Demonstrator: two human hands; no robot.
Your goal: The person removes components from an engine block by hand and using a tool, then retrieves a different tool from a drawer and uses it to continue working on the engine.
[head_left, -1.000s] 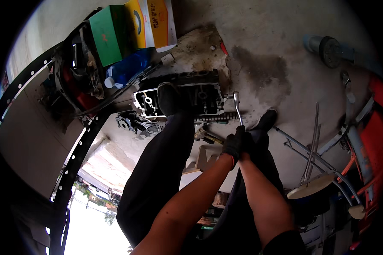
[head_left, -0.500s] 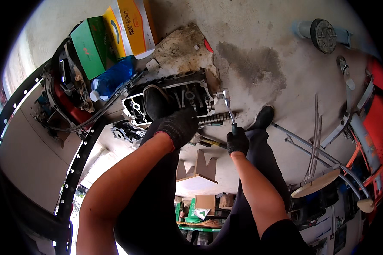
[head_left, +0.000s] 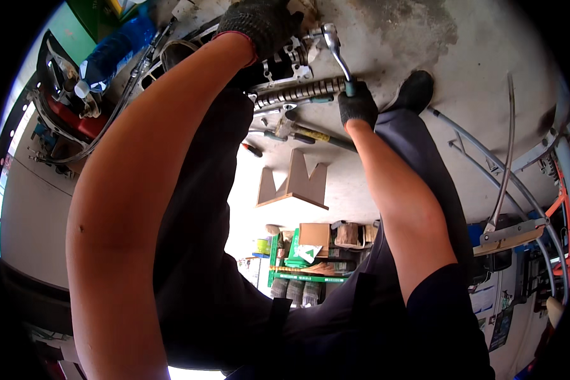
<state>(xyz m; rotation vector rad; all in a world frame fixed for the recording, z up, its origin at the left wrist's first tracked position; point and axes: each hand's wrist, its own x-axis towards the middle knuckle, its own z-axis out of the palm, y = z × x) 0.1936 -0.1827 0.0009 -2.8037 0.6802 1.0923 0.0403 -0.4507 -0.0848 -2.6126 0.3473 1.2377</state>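
Note:
My right hand (head_left: pixel 359 106), in a dark knit glove, is closed round the grip of a ratchet wrench (head_left: pixel 337 54). The wrench's chrome head meets the right end of an engine block (head_left: pixel 296 63), where a fitting partly shows. Over the block's top edge lies my gloved left hand (head_left: pixel 259 28), partly cut off by the upper border; its fingers are mostly hidden behind the back of the hand. A camshaft (head_left: pixel 304 93) lies just below the block, near my right hand. My left forearm and knee cover much of the block.
Other hand tools, among them a yellow-marked handle (head_left: pixel 313 133), lie on the floor between my legs. A notched wooden stand (head_left: pixel 294 183) stands nearer. To the left are a blue plastic bottle (head_left: pixel 114 54) and cables. Bent metal tubes (head_left: pixel 487 166) lie to the right.
My left hand has gone from beside my left knee forward to the block. My right hand still holds the wrench. The view has tipped, so the block sits higher in the picture.

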